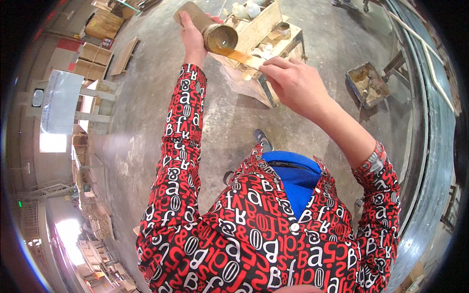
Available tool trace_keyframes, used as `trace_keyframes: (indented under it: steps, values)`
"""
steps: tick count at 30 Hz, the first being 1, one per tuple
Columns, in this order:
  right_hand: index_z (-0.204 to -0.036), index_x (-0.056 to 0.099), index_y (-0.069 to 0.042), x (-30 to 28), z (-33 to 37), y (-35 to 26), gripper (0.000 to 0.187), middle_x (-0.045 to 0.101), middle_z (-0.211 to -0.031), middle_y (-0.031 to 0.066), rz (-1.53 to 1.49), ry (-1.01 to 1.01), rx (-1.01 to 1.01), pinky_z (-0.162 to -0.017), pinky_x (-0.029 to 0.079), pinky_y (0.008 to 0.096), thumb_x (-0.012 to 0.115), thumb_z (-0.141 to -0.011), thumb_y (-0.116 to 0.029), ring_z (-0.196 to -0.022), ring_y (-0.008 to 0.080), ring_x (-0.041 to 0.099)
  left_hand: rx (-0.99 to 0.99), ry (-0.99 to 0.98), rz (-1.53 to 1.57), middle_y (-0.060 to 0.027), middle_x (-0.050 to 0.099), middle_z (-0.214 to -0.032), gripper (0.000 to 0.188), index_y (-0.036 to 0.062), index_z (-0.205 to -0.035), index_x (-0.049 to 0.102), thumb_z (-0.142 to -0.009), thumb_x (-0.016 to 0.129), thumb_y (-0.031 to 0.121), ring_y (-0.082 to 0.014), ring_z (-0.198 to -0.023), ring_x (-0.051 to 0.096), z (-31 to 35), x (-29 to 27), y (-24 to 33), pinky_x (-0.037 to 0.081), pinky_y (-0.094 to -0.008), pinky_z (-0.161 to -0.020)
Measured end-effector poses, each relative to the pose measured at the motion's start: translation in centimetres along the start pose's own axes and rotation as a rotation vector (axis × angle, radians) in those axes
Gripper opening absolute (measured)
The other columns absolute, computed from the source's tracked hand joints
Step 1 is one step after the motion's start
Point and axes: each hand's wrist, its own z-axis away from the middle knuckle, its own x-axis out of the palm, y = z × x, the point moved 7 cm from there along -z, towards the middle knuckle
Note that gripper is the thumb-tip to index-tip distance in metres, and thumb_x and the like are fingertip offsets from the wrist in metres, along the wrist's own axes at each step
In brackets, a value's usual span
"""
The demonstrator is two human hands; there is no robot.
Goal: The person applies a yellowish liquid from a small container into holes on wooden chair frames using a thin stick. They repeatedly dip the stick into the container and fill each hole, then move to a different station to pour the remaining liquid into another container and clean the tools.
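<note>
We had the right hand [299, 84] pinching a flat amber strip [242, 57], its far end at the mouth of a tilted brown can [207, 27]. Our left hand [192, 39] was curled round the can; beyond, we saw a wooden bench [251, 30] carrying a white container [253, 10].

And here's the can [199, 16], brown, dull and cylindrical, tipped well over, its round mouth open and glinting inside; and there's the flat strip [241, 57], amber near the can, paler farther out, slanting down and rightward from the can's lower rim; whether they touch, I can't tell.
</note>
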Motion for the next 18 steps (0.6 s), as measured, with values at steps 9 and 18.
trace_keyframes:
  steps: [9,18]
  values:
    - [-0.092,0.061,-0.011,-0.9,1.0,0.0,0.016,0.059,-0.085,0.0047,0.031,0.065,0.008,-0.063,0.051,0.0384,0.053,-0.079,-0.014,-0.073,0.0280,0.060,0.054,0.017,-0.046,-0.0213,0.061,-0.085,0.070,-0.0053,-0.099,0.047,-0.091,0.021,0.059,-0.0332,-0.078,0.062,1.4,1.2,1.4,0.053,-0.0429,-0.073]
    - [-0.091,0.061,-0.011,-3.0,-0.2,0.6,0.015,0.061,-0.090,0.0025,0.097,0.171,-0.013,-0.063,0.051,0.0370,0.054,-0.079,-0.016,-0.074,0.0274,0.060,0.084,0.003,-0.060,-0.0216,0.061,-0.085,0.070,-0.0059,-0.099,0.046,-0.091,0.020,0.058,-0.0336,-0.079,0.063,2.1,2.3,2.6,0.053,-0.0430,-0.073]
